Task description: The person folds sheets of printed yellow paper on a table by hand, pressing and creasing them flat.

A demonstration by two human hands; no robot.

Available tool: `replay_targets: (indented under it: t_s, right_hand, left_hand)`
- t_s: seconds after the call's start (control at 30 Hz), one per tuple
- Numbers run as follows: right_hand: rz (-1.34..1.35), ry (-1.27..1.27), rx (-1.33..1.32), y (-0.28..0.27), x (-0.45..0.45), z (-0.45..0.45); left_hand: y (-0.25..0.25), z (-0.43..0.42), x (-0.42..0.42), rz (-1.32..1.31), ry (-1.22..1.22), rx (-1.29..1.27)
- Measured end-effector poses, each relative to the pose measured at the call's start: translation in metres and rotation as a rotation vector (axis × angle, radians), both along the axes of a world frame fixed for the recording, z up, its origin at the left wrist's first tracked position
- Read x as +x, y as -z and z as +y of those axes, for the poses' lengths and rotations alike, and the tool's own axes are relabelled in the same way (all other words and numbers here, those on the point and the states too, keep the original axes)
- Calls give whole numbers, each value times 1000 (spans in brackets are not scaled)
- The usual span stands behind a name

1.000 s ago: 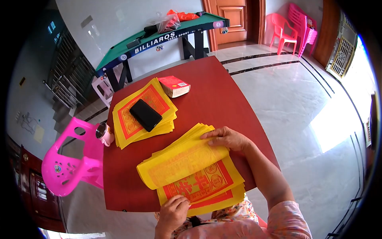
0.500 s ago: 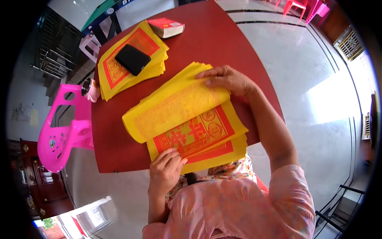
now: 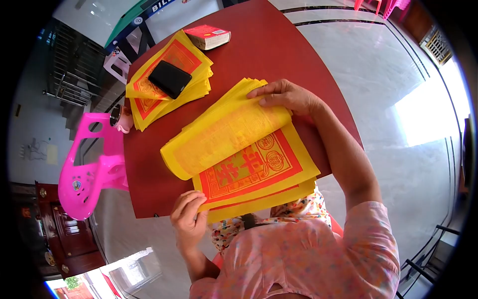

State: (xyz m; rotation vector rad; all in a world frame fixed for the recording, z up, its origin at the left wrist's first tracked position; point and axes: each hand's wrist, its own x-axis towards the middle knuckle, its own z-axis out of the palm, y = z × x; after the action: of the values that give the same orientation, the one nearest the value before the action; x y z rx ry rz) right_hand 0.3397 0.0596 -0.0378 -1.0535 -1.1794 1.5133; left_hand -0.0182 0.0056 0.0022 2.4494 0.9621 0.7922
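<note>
I log: right hand (image 3: 283,97), holding folded sheets (image 3: 224,137); left hand (image 3: 189,215), pinching lower sheet (image 3: 249,169), near left; step, seemingly leafing; next move wants gentleness.

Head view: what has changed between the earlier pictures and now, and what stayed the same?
The left hand has moved left, to the near-left corner of the printed sheet. On the far stack, the top sheet's left end has shifted, baring red print beneath. The right hand stays on the folded-back sheets; the phone stays on that stack, the red box beside it.
</note>
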Motion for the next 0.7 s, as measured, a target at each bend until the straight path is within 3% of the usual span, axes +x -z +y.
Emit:
replay_targets:
  t_s: [0.2,0.5,0.7]
  right_hand:
    - [-8,16,1,0,0,-1]
    - [104,-18,-111,-5,0,-3]
    - [34,46,-56,-4,-2,-4]
  left_hand:
    - [0,8,-7,-293,-82,-130]
    - [-7,37,12,-310,-222,31]
    - [-3,49,20,-355,-312,-54]
